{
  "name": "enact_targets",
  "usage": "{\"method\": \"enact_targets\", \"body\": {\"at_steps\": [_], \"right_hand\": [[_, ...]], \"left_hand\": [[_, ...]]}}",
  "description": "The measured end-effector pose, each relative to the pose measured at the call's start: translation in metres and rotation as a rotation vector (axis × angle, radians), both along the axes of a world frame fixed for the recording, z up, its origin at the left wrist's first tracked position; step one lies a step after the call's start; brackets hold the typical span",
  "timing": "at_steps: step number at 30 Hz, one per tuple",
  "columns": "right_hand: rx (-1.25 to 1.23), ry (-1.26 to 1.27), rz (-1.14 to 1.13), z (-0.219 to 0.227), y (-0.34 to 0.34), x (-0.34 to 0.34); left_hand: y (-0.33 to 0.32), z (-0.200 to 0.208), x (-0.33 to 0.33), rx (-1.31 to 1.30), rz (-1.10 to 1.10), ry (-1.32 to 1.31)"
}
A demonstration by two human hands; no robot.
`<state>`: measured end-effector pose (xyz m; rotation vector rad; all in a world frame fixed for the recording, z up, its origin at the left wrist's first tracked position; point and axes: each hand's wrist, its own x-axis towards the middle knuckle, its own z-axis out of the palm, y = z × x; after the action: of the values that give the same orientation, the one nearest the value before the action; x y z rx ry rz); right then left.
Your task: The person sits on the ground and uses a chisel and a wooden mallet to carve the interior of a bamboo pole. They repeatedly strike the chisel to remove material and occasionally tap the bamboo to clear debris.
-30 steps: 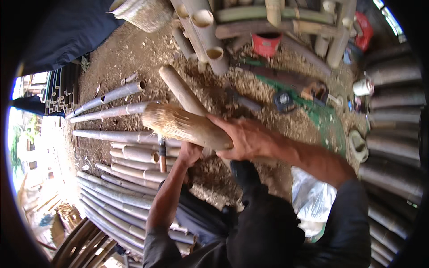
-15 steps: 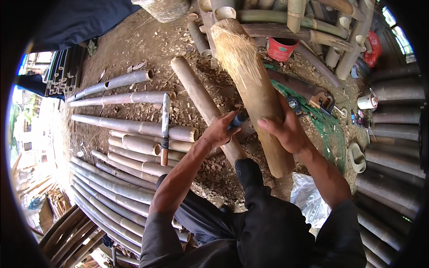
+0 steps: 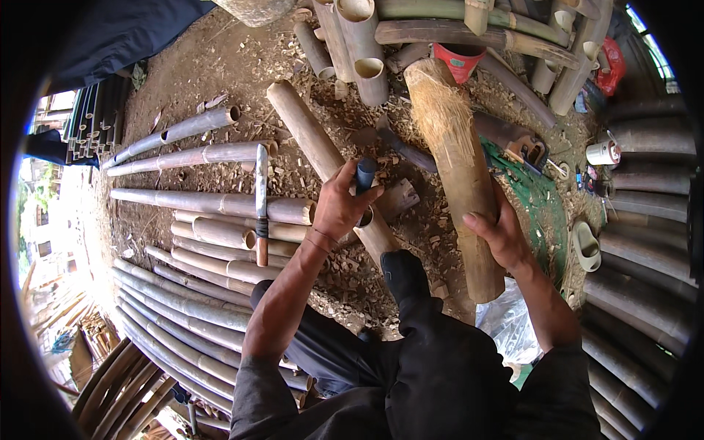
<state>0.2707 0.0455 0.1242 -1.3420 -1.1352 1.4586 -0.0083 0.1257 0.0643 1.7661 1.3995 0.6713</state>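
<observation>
bare-handed work over a round pole [image 3: 312,136]: the left hand [image 3: 339,205] clenches a blue handle [image 3: 366,172] above it, while the right hand [image 3: 500,235] grasps a thick wooden club [image 3: 466,194]. the club is well apart from the handle, to the right of the left hand's grip, its frayed end beyond the right hand and its blunt end on the near side.

the chief danger looks to be to the left hand: the handle's top rises only slightly above thumb and finger, so a swing that drifts or glances could land on knuckles. the club's ragged face may make a strike uneven. the pole, being round and lying among loose chips [image 3: 337,301], could roll; a dark-clad leg [image 3: 405,282] at its near end, just below the left hand, appears to be its main check, and a tip that skids that way might reach the leg. whether the handle's tip touches the pole under the left hand cannot be told.

the club is pale brown and smooth by the right thumb, with straw-coloured torn fibres matted over its far part. the handle is dark blue, stubby and flat-topped. the pole is dull brown and weathered. left of the left hand's grip, a long tool [image 3: 262,187] lies across other poles [image 3: 220,199].
</observation>
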Motion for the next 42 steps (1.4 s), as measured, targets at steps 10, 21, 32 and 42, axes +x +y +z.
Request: {"method": "enact_targets", "body": {"at_steps": [10, 21, 32, 42], "right_hand": [[-0.051, 0.043, -0.010, -0.017, -0.009, -0.001], [-0.046, 0.023, 0.001, -0.009, -0.010, -0.008], [-0.034, 0.010, 0.010, 0.011, 0.002, -0.014], [0.084, -0.459, 0.446, 0.031, 0.038, -0.028]], "left_hand": [[0.002, 0.004, -0.001, 0.008, -0.109, -0.010], [-0.005, 0.004, 0.002, 0.001, -0.004, 0.068], [0.004, -0.003, -0.001, 0.012, -0.096, -0.008], [-0.003, -0.001, -0.005, -0.030, -0.115, 0.079]]}}
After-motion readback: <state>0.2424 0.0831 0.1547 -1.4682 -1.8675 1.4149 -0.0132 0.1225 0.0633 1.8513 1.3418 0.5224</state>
